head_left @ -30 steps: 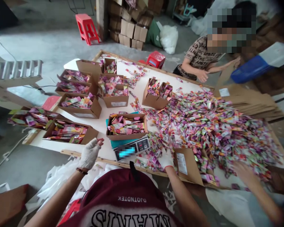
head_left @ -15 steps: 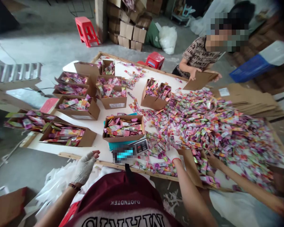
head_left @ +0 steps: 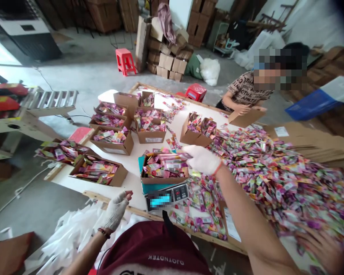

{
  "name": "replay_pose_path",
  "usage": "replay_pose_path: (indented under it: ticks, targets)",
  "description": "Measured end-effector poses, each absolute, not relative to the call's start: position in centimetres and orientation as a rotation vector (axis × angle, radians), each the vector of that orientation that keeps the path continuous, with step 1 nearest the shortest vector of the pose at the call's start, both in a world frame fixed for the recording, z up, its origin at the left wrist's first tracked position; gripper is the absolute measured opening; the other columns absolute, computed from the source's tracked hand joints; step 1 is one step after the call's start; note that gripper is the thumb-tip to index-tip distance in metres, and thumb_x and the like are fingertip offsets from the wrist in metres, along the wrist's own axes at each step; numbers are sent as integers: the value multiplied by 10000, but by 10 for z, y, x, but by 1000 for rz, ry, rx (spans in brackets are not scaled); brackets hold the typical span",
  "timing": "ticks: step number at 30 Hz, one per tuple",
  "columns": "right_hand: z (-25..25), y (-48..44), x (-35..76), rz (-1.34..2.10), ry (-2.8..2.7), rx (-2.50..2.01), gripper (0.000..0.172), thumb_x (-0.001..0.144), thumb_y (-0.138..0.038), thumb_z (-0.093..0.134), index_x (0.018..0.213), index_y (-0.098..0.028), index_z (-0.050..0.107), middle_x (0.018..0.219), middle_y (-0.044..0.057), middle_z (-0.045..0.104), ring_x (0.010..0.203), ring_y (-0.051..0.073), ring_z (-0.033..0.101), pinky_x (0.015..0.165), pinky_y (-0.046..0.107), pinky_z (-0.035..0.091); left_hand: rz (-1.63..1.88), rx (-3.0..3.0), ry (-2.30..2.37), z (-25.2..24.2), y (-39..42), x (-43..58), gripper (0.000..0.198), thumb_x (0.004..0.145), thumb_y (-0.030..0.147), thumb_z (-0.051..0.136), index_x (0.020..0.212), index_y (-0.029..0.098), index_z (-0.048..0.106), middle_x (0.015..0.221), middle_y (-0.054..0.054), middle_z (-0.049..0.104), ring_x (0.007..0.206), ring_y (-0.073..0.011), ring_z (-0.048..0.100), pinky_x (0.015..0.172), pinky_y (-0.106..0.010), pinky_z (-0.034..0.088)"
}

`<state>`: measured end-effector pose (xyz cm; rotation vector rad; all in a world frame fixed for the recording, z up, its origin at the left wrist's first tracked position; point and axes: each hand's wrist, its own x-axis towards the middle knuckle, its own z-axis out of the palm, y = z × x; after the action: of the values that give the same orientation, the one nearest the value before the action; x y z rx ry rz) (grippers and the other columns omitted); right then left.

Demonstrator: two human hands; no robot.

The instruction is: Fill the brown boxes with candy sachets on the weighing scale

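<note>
My right hand, in a white glove, is closed on several candy-coloured sachets and holds them over the right side of an open cardboard box. That box is filled with similar packets and sits on a digital scale with a teal platform. The display is blurred out. My left hand, in a fingerless knit glove, hovers by the table's near edge to the left of the scale, holding nothing, its fingers loosely extended.
Several filled boxes stand on the left of the white table. A big heap of sachets covers its right. Across the table a person handles cardboard; another person's hand reaches in at lower right. Flattened cartons lie beyond the heap.
My right hand has moved from the loose sachets right of the scale up to the box, now holding several. The view has shifted left; the hand at lower right has moved.
</note>
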<state>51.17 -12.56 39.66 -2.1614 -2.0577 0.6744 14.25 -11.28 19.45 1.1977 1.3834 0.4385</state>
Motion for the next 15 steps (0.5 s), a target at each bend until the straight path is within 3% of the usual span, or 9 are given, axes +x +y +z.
replay_pose_path:
  ticks: [4, 6, 8, 11, 15]
  targets:
    - [373, -88, 466, 705, -2333, -2130, 266, 791, -50, 580, 976, -162, 736, 948, 122, 762, 948, 242, 701, 918, 330, 494, 455, 1253, 1387, 195, -112, 125, 605, 728, 673, 683, 1065, 173, 719, 1156, -160, 757, 1106, -322, 712, 972, -422, 555]
    - [365, -91, 468, 722, -2307, -2103, 325, 819, -64, 557, 1065, -176, 736, 956, 100, 765, 955, 225, 701, 923, 322, 500, 465, 1267, 1399, 192, -113, 117, 570, 750, 653, 682, 1073, 186, 723, 1142, -147, 762, 1104, -320, 712, 957, -413, 562]
    - [365, -105, 484, 721, -2149, -2005, 402, 881, -127, 510, 1236, -190, 689, 1090, 81, 754, 997, 196, 690, 918, 296, 511, 471, 1256, 1413, 187, -113, 112, 567, 748, 648, 693, 1080, 190, 723, 1143, -145, 762, 1102, -318, 712, 944, -406, 564]
    - [377, -138, 512, 667, -1666, -1914, 397, 915, -265, 512, 1273, -195, 669, 1111, 56, 738, 910, 172, 683, 799, 269, 536, 472, 1216, 1411, 183, -108, 113, 621, 729, 665, 705, 1099, 166, 716, 1143, -161, 756, 1083, -310, 711, 930, -399, 557]
    - [390, -189, 540, 505, -1204, -2102, 343, 866, -405, 597, 1102, -189, 720, 879, 36, 709, 629, 140, 575, 570, 259, 458, 568, 1224, 1390, 195, -82, 128, 673, 688, 688, 721, 1068, 132, 718, 1052, -154, 759, 949, -264, 706, 857, -375, 550]
